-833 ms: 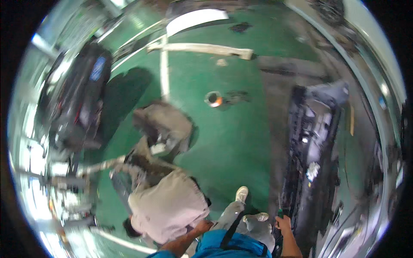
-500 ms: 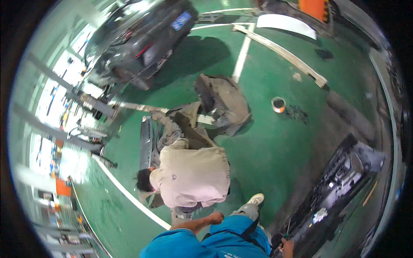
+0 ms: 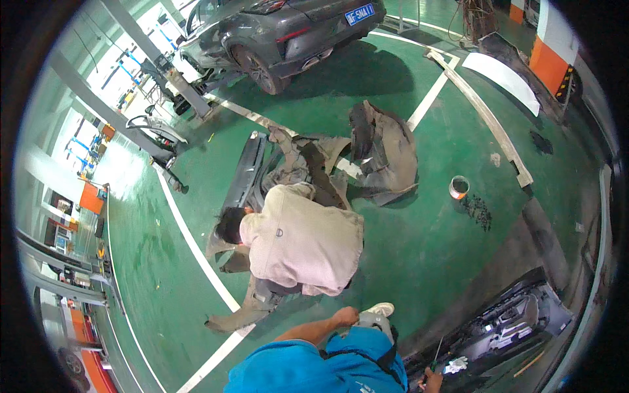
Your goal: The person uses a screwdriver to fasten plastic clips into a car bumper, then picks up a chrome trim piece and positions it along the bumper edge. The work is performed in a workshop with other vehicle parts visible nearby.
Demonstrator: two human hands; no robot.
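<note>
My left hand [image 3: 346, 317] rests near my grey-trousered knee, its fingers curled in and nothing seen in them. Low on the right, my right hand [image 3: 430, 380] is closed round the handle of a screwdriver [image 3: 437, 354], whose thin shaft points upward. Just beyond that hand a white crumpled glove or rag [image 3: 455, 365] lies on a long black car bumper or trim panel [image 3: 517, 321]. In front of me a person in a beige jacket [image 3: 304, 242] crouches over dirty grey-brown liner pieces [image 3: 301, 164]; that person's hands are hidden.
A dark car [image 3: 288, 39] stands at the back. A curved liner [image 3: 390, 154], a long dark panel [image 3: 246, 170] and an open can [image 3: 459, 187] beside dark debris [image 3: 478, 211] are on the green floor. A pale bar [image 3: 485, 114] and a white panel [image 3: 503, 82] lie far right.
My view has tilted and turned left, bringing more of the car into sight. My right hand still holds the screwdriver, and my left stays by the knee. The crouching person remains bent over.
</note>
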